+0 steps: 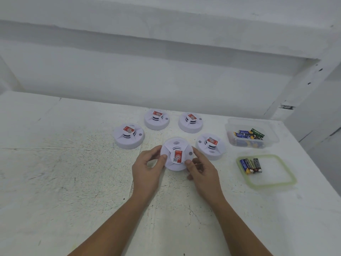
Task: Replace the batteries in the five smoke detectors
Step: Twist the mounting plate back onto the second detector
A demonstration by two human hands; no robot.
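A white round smoke detector [176, 147] with a red label is tilted up off the table, face toward me. My left hand [147, 169] grips its left rim and my right hand [201, 174] grips its right rim, thumbs on the front. Several more detectors sit face up on the table: one at the left [128, 136], two at the back [156, 119] [190, 122], one at the right [210, 146]. A clear tub [273, 133] holds several batteries [248, 134]. A green-rimmed lid [276, 174] carries three batteries [251, 165].
The white worktable [64, 172] has a scuffed, cracked surface and meets a white wall at the back. Its right edge runs diagonally past the tub and the lid, with a drop beyond.
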